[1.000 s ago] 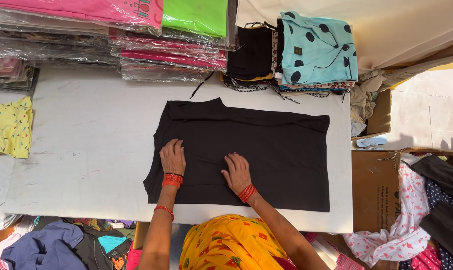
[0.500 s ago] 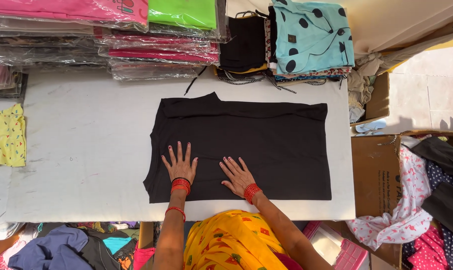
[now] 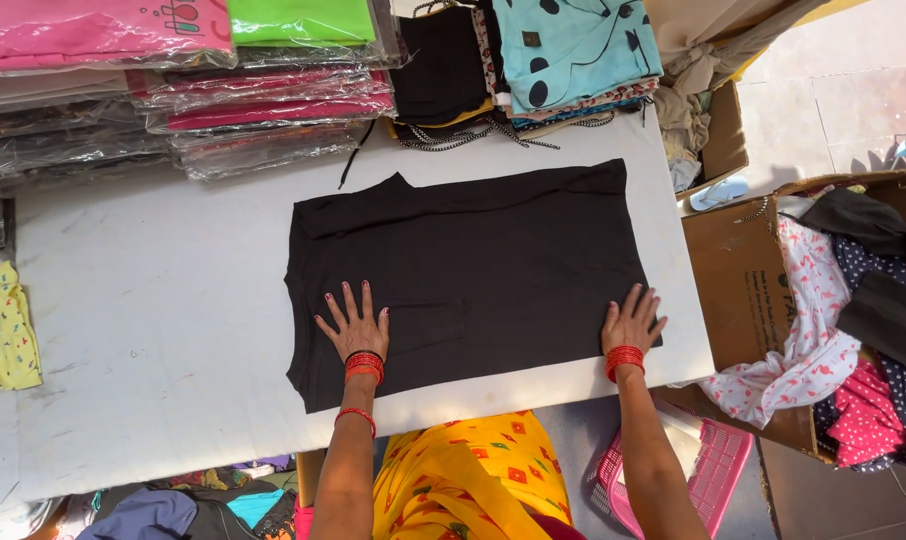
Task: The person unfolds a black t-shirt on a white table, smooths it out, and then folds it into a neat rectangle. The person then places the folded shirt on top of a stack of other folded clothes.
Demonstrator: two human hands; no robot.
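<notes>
Both hands flat, palms down, fingers spread on a black garment (image 3: 473, 265) lying on a white table (image 3: 153, 330); nothing clenched or pinched, just pressing. Left hand (image 3: 354, 325) sits on the garment's near-left part, just inside its near edge; right hand (image 3: 632, 322) is on the near-right corner, well apart from the left. Red bangles (image 3: 364, 364) at both wrists. Garment lies flat with its long axis left-right across the table, running from one hand to past the other; the notched neck-like end sits far-left from the left hand, the straight end is at the right hand. Packages: beyond the left hand, at the table's far edge, a stack of flat clear plastic packs (image 3: 263, 110), rectangular, holding pink, red and dark cloth; on top a pink pack (image 3: 93, 30) with a small printed mark at its corner, and a green pack (image 3: 298, 18) beside it. Beyond the gap between the hands, a folded black pile (image 3: 438, 65), then a folded blue dotted pile (image 3: 573, 50) with a small dark square label. Far left of the left hand, yellow cloth (image 3: 3, 330). Right of the right hand, a brown cardboard box (image 3: 738, 270) with loose clothes; a pink basket (image 3: 718, 470) below it.
</notes>
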